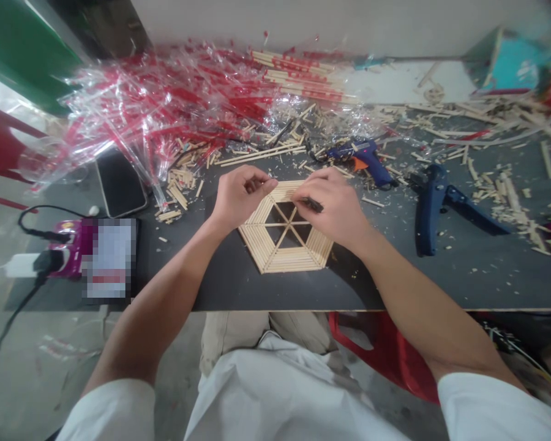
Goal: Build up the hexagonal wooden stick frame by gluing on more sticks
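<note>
A hexagonal frame of thin wooden sticks (294, 260) lies flat on the dark table, with spokes meeting in its open middle. Over its upper left corner is my left hand (243, 195), thumb and fingers pinched together; whatever they hold, if anything, is too small to make out. My right hand (337, 205) is closed above the frame's upper right side. A small dark object (312, 204), its kind unclear, is tucked in the right fingers. The right hand hides part of the frame. Beyond it lies a blue glue gun (371, 162) with an orange trigger.
Blue-handled cutters (431, 211) lie at the right. Red and clear plastic wrappers (179, 104) are heaped at the back left, near wrapped sticks (303, 76). Stick offcuts (181, 187) litter the table. A phone (120, 180), another lit phone (110, 260) and a purple power strip (73, 245) sit left.
</note>
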{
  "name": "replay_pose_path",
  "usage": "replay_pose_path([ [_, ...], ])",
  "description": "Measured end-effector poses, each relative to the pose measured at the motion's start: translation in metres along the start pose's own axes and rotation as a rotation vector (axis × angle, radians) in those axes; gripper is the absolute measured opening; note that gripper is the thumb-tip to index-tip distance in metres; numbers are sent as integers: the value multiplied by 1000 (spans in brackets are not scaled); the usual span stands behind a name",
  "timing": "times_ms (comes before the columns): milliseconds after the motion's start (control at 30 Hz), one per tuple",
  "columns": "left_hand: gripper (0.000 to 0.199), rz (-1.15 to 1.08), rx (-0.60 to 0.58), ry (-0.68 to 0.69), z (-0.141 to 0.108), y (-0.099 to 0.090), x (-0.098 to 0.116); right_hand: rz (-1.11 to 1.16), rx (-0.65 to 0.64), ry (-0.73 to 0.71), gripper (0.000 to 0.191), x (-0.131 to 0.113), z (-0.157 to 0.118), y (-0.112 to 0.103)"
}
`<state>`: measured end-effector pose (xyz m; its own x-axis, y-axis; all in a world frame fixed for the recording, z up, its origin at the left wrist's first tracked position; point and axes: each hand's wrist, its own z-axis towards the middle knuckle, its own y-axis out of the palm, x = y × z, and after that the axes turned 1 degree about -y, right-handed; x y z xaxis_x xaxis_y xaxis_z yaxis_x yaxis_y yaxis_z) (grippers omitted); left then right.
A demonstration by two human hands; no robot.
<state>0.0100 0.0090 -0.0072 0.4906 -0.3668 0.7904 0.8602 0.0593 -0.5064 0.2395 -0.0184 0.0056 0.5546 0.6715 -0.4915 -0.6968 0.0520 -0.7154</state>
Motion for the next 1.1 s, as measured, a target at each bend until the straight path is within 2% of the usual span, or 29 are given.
replay_pose_path([
  [300,17,20,-18,5,0,3,-1,-52,-64,-43,19,1,0,8],
  [467,17,26,-15,3,0,3,0,-74,-108,-17,19,-1,1,10],
  [767,15,12,-10,-21,1,4,-2,-178,-53,-42,20,-1,-1,13],
  [967,14,16,-25,-13,0,4,0,-193,-70,-29,25,-5,-1,14],
  [1100,13,25,-22,-4,0,4,-1,-222,-75,-74,27,-7,-1,15],
])
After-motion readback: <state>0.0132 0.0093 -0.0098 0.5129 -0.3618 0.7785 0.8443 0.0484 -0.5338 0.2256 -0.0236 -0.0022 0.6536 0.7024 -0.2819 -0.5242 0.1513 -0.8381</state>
